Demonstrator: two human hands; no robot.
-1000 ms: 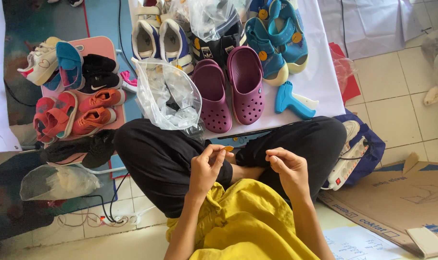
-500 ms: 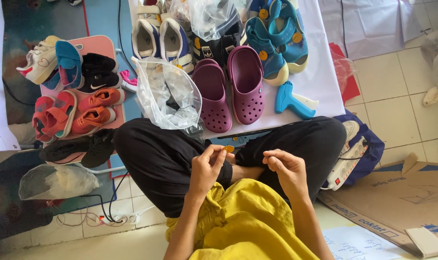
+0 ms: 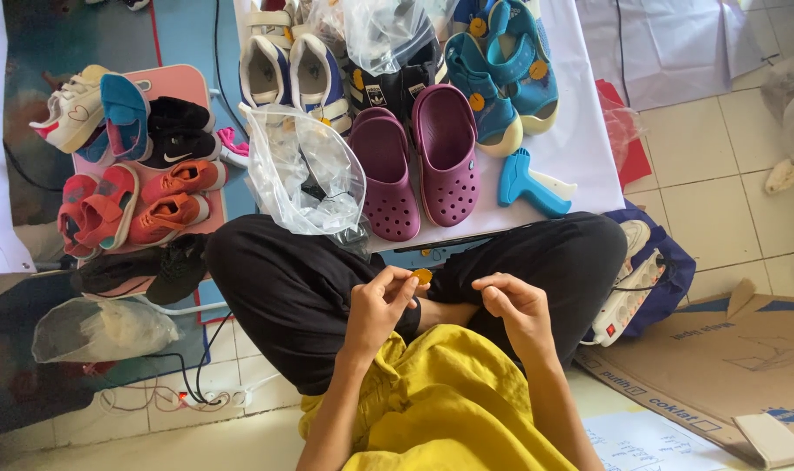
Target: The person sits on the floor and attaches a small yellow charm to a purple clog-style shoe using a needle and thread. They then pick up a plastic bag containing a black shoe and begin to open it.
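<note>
I sit cross-legged in black trousers and a yellow top. My left hand [image 3: 381,305] pinches a small round orange tag [image 3: 423,276] between thumb and fingers above my lap. My right hand [image 3: 514,307] is curled beside it, fingertips pinched together; whether it holds anything is too small to tell. Just ahead of my knees lie a pair of purple clogs [image 3: 419,167] and a clear plastic bag [image 3: 305,170] on a white sheet [image 3: 580,131].
A blue tagging gun [image 3: 529,183] lies right of the clogs. Blue sandals [image 3: 501,74], white sneakers [image 3: 292,74] sit farther back. A pink board [image 3: 183,78] at left carries red, black and white shoes. A power strip [image 3: 628,301] and flat cardboard [image 3: 728,366] lie at right.
My left hand has shifted slightly with the orange tag; the right hand's fingers have curled a little closer. Nothing else has moved.
</note>
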